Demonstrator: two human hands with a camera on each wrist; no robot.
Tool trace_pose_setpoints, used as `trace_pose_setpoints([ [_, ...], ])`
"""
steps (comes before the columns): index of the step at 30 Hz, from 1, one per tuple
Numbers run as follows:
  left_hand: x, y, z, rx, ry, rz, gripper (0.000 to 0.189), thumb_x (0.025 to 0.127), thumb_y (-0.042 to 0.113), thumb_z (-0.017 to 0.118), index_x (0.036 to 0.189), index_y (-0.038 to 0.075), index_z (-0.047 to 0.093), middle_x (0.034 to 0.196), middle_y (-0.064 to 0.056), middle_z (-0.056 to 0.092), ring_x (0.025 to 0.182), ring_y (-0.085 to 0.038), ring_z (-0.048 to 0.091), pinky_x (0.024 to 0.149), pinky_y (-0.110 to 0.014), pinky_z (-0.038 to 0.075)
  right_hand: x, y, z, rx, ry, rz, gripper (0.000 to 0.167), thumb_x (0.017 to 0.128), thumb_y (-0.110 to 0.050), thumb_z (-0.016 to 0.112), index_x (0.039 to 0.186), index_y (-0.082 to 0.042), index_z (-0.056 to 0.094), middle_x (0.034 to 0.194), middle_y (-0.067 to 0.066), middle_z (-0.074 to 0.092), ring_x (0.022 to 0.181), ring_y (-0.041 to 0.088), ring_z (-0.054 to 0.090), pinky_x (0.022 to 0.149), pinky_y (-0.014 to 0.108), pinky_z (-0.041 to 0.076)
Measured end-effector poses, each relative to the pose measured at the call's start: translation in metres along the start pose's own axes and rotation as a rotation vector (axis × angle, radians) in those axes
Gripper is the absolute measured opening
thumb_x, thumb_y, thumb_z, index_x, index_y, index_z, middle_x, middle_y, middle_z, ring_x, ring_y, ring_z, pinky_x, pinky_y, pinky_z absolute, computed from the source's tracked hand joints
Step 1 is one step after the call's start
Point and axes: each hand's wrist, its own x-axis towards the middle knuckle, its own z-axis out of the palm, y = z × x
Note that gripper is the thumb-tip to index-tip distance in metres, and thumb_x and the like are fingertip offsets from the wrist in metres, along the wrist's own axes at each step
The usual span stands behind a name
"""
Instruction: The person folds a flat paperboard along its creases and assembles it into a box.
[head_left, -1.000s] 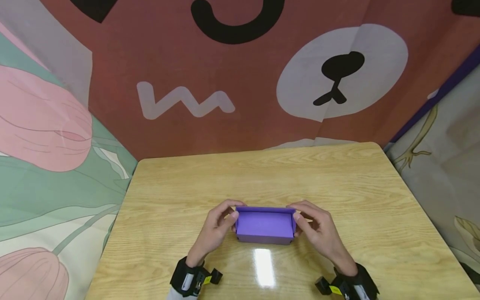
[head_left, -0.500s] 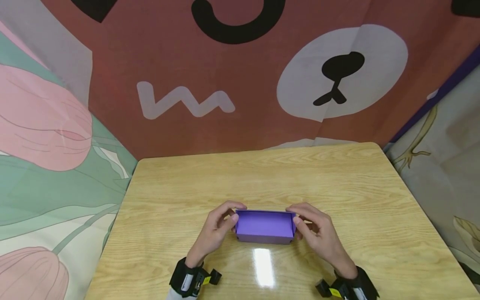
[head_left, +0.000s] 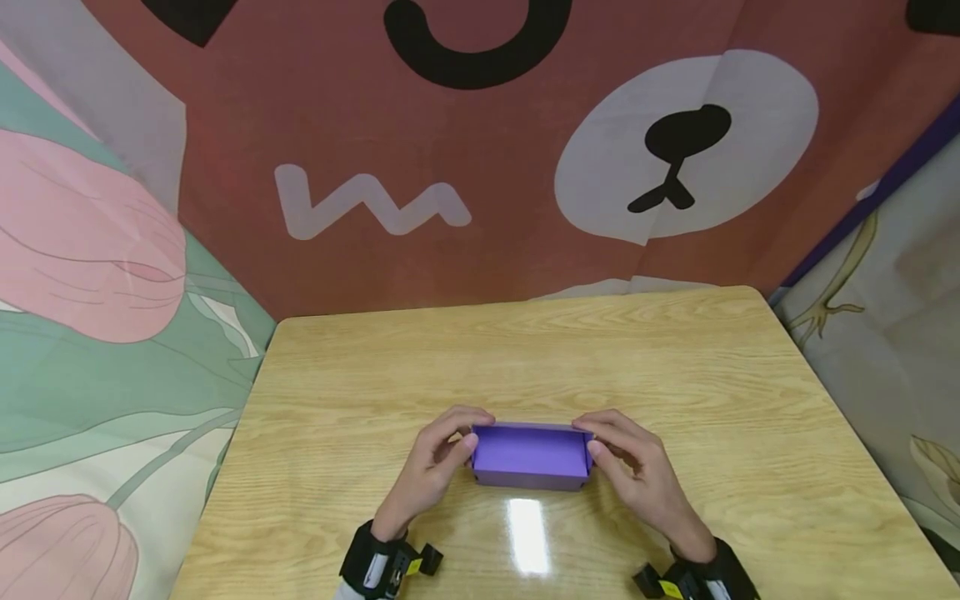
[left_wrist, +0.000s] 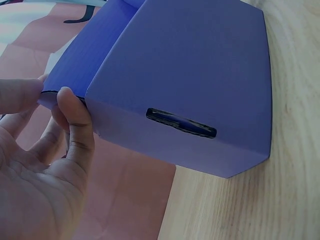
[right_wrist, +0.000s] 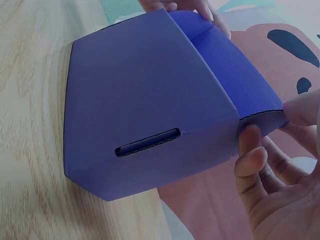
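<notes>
A purple cardboard box (head_left: 531,481) with an open top stands on the table, its long side facing me. Along its far side a flap (left_wrist: 82,57) is raised, brighter purple on its inner face. My left hand (head_left: 429,462) pinches the left corner of this flap between thumb and fingers. At the opposite corner, my right hand (head_left: 633,467) grips it the same way, thumb on the near side. A narrow slot (right_wrist: 147,142) with dark cut edges is seen low in the box's wall in the right wrist view; a similar slot (left_wrist: 181,123) shows in the left wrist view.
The box rests on a light wood-grain table (head_left: 360,367). Behind it hangs a brown cloth (head_left: 375,275) with a printed cartoon face. Floral cloth (head_left: 90,242) covers the left side, and pale patterned cloth (head_left: 892,292) the right.
The flap's far edge has come slightly down and toward the near side, and the fingers of both hands have moved with it. The box body has stayed in place.
</notes>
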Motion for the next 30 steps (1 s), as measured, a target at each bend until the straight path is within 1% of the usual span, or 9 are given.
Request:
trace_pose_setpoints([
  [3, -0.001, 0.001, 0.000, -0.004, -0.004, 0.003, 0.034, 0.098, -0.011, 0.046, 0.126, 0.001, 0.061, 0.126, -0.020, 0.060, 0.114, -0.016, 0.057, 0.064, -0.028, 0.055, -0.001, 0.002, 0.000, -0.022, 0.008, -0.040, 0.040, 0.087, 0.014, 0.060, 0.123, -0.004, 0.068, 0.117, 0.010, 0.067, 0.107, 0.010, 0.066, 0.080, 0.018, 0.058],
  [6, -0.002, 0.002, 0.001, -0.017, -0.008, 0.007, 0.035, 0.098, -0.010, 0.046, 0.127, 0.002, 0.061, 0.127, -0.019, 0.060, 0.121, -0.017, 0.057, 0.077, -0.029, 0.058, -0.002, 0.005, 0.000, -0.051, 0.018, -0.090, 0.042, 0.083, 0.015, 0.062, 0.121, -0.003, 0.069, 0.116, 0.011, 0.067, 0.096, 0.006, 0.064, 0.070, 0.012, 0.053],
  [9, -0.003, 0.003, 0.001, -0.009, -0.007, 0.008, 0.035, 0.098, -0.010, 0.046, 0.127, 0.003, 0.062, 0.128, -0.019, 0.060, 0.123, -0.019, 0.057, 0.087, -0.028, 0.056, -0.003, 0.006, 0.001, -0.072, 0.028, -0.134, 0.043, 0.080, 0.017, 0.063, 0.119, 0.000, 0.069, 0.114, 0.014, 0.067, 0.081, 0.004, 0.057, 0.060, 0.013, 0.044],
  [11, -0.003, 0.003, 0.000, 0.019, -0.002, 0.007, 0.036, 0.098, -0.009, 0.047, 0.127, 0.005, 0.062, 0.128, -0.017, 0.061, 0.121, -0.018, 0.058, 0.086, -0.026, 0.055, -0.002, 0.003, 0.001, -0.077, 0.031, -0.147, 0.043, 0.079, 0.019, 0.063, 0.117, 0.001, 0.069, 0.112, 0.016, 0.067, 0.075, 0.002, 0.052, 0.057, 0.012, 0.040],
  [13, -0.004, 0.003, 0.000, 0.058, 0.004, 0.004, 0.036, 0.098, -0.007, 0.048, 0.127, 0.008, 0.063, 0.127, -0.014, 0.062, 0.117, -0.017, 0.059, 0.080, -0.026, 0.053, 0.001, -0.004, 0.001, -0.074, 0.032, -0.149, 0.042, 0.078, 0.020, 0.062, 0.116, 0.003, 0.070, 0.111, 0.017, 0.067, 0.071, 0.002, 0.050, 0.056, 0.012, 0.039],
  [16, -0.005, 0.003, -0.001, 0.102, 0.010, -0.005, 0.035, 0.098, -0.004, 0.049, 0.126, 0.012, 0.065, 0.127, -0.010, 0.064, 0.112, -0.016, 0.060, 0.072, -0.028, 0.050, 0.005, -0.016, 0.000, -0.067, 0.031, -0.155, 0.041, 0.077, 0.021, 0.062, 0.114, 0.005, 0.070, 0.109, 0.019, 0.067, 0.070, 0.002, 0.049, 0.054, 0.013, 0.038],
  [19, -0.006, 0.003, -0.001, 0.121, 0.009, -0.003, 0.035, 0.098, -0.004, 0.050, 0.125, 0.012, 0.065, 0.127, -0.010, 0.064, 0.110, -0.016, 0.061, 0.068, -0.031, 0.049, 0.008, -0.024, 0.000, -0.058, 0.032, -0.160, 0.041, 0.076, 0.022, 0.062, 0.113, 0.006, 0.070, 0.108, 0.020, 0.067, 0.069, 0.002, 0.049, 0.053, 0.016, 0.037],
  [25, -0.010, 0.001, -0.001, 0.121, -0.002, -0.004, 0.035, 0.096, -0.006, 0.052, 0.124, 0.011, 0.066, 0.128, -0.012, 0.063, 0.111, -0.014, 0.060, 0.069, -0.030, 0.049, 0.005, -0.023, 0.001, -0.061, 0.033, -0.177, 0.042, 0.075, 0.022, 0.063, 0.113, 0.006, 0.071, 0.109, 0.022, 0.066, 0.069, 0.003, 0.051, 0.054, 0.012, 0.040],
  [30, -0.012, -0.001, -0.001, 0.117, -0.010, -0.010, 0.034, 0.095, -0.007, 0.053, 0.121, 0.009, 0.066, 0.128, -0.014, 0.062, 0.112, -0.014, 0.060, 0.068, -0.031, 0.049, 0.002, -0.020, 0.003, -0.053, 0.045, -0.202, 0.042, 0.074, 0.022, 0.063, 0.112, 0.006, 0.071, 0.110, 0.024, 0.066, 0.072, 0.006, 0.054, 0.055, 0.011, 0.041],
])
